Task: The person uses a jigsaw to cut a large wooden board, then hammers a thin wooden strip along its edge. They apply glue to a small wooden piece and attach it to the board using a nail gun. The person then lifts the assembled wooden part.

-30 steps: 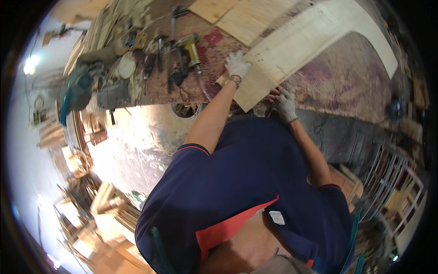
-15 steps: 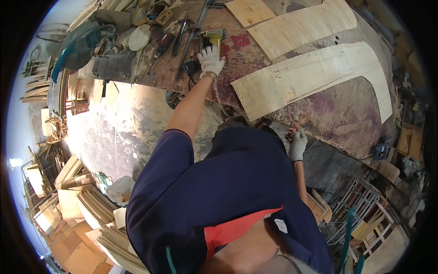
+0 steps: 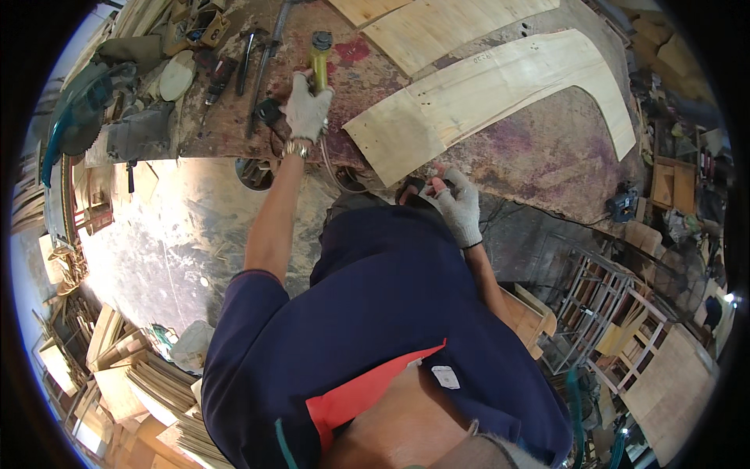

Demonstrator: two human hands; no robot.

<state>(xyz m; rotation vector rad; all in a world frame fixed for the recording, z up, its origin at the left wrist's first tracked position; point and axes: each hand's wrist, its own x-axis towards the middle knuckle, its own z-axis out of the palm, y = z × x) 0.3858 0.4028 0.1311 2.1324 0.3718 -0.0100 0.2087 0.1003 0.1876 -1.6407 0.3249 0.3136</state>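
Note:
My left hand [image 3: 308,109], in a pale work glove, is closed round the lower part of a yellow air nail gun [image 3: 319,66] above the workbench [image 3: 355,102]. A thin hose [image 3: 331,166] runs from under this hand over the bench edge. Close to my body, my right hand [image 3: 457,205] is gloved with bare fingertips. Its fingers are curled together at the bench's near edge; whatever they hold is too small to make out. Just beyond it lies a curved plywood panel [image 3: 476,102] with a wide cut-out.
More plywood panels [image 3: 437,35] lie at the back of the bench. A cordless drill [image 3: 221,80], a hammer [image 3: 245,62] and a long metal clamp [image 3: 267,62] are left of the nail gun. A mitre saw [image 3: 78,125] stands far left. Wood offcuts [image 3: 125,383] are piled lower left.
My left hand has turned the nail gun from lying crosswise to pointing away from me. My right hand has risen toward the panel's near corner. The whole view has shifted.

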